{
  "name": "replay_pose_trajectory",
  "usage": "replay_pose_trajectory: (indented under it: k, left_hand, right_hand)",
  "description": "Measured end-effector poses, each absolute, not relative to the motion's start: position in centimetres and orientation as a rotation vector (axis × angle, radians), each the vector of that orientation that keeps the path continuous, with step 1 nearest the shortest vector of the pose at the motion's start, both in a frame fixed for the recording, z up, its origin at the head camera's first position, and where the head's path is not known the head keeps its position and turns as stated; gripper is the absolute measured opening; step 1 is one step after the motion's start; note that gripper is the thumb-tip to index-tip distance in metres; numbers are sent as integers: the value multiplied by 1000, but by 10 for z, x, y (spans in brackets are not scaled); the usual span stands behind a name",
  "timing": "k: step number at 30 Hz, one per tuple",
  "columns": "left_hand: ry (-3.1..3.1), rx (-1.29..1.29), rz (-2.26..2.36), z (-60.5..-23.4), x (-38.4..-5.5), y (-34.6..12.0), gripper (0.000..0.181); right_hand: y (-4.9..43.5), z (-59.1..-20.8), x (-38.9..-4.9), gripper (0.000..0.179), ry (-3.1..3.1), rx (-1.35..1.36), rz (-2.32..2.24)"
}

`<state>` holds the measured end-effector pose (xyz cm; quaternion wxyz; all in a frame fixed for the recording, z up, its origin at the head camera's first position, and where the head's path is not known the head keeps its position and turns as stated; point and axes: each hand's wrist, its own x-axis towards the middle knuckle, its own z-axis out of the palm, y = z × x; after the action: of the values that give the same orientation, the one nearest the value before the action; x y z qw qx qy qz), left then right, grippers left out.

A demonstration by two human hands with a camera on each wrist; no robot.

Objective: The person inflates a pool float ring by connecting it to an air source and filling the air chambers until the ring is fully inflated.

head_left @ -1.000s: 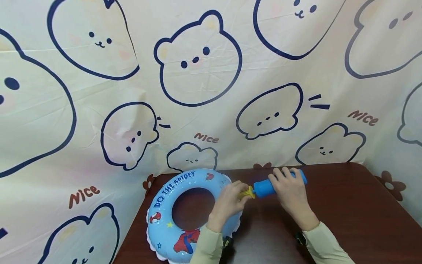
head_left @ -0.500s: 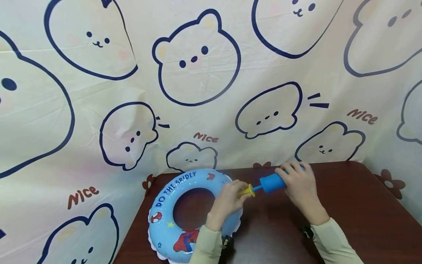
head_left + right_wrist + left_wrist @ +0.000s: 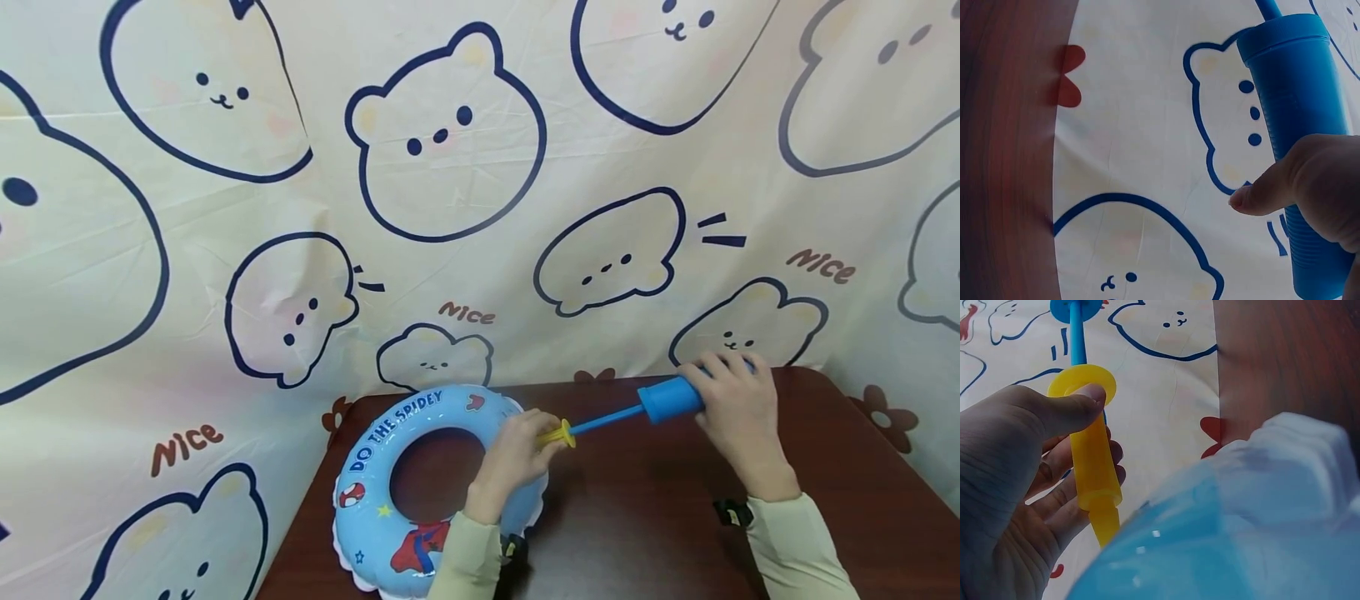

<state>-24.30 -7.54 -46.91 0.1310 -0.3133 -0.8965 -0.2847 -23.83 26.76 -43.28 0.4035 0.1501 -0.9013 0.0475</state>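
Observation:
A hand pump with a blue barrel (image 3: 1300,87), a thin blue rod (image 3: 607,417) and a yellow handle (image 3: 1094,456) spans the space between both hands. The left hand (image 3: 513,454) grips the yellow handle, thumb against its round flange in the left wrist view. Around the blue barrel the right hand (image 3: 738,417) is wrapped, to the right and slightly higher. A good length of rod shows between flange and barrel. Left of and beneath the left hand lies a light-blue inflatable swim ring (image 3: 367,517) with cartoon prints. Whether the handle's narrow yellow tip touches the ring cannot be told.
A dark brown wooden table (image 3: 630,533) carries the ring, its back edge close to the wall. Behind it hangs a pale sheet (image 3: 442,200) with navy cartoon bear outlines. Dark straps circle both wrists.
The right hand has moved right with the blue barrel, drawing it away from the yellow handle, so much more of the rod shows. The left hand has hardly moved.

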Motion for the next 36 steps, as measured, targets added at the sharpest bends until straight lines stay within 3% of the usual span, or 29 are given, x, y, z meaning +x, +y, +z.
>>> replay_pose_trajectory:
  k: [10, 27, 36]
  left_hand:
    - [-2590, -913, -760, -475, -245, -76, 27]
    - [-2569, -924, -700, -475, -242, -72, 28]
    - [-2613, -877, -721, -475, -241, -71, 29]
  right_hand:
    - [257, -436, -238, 78, -2304, 368, 49]
    - [179, -469, -238, 68, -2276, 508, -29]
    - [174, -480, -240, 69, -2280, 568, 38]
